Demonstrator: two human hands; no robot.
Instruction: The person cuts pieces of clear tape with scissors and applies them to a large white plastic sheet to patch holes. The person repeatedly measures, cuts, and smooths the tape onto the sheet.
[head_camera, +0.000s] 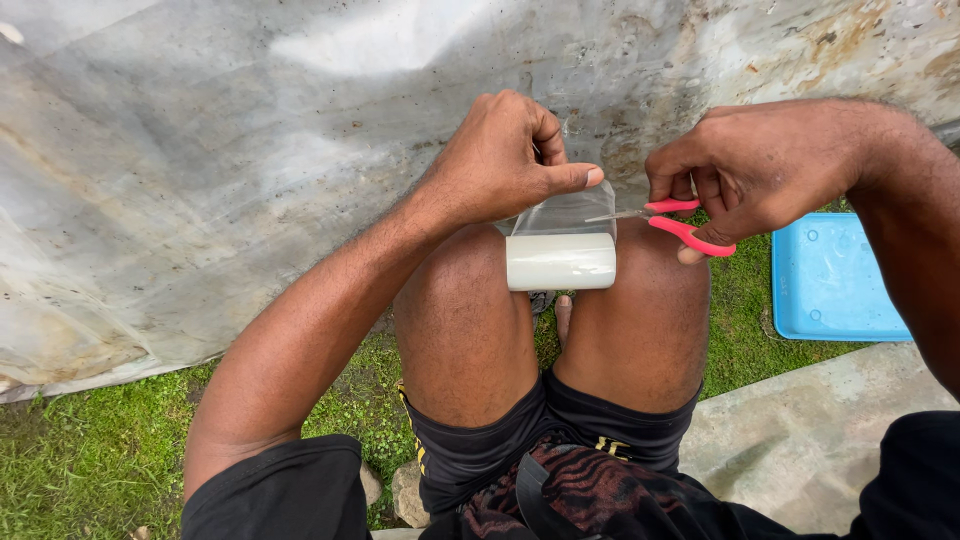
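Observation:
My left hand (505, 160) pinches the pulled-out end of a clear plastic film (570, 212), holding it up from a white roll (560, 261) that hangs between my knees. My right hand (760, 165) grips red-handled scissors (678, 224), fingers through the loops. The thin metal blades point left and touch the right edge of the film just above the roll.
A large grey, rust-stained sheet (220, 160) lies on the ground ahead of my knees. A light blue plastic tray (830, 285) sits on the grass at right. A concrete slab (810, 440) lies at lower right, and grass (90, 450) at lower left.

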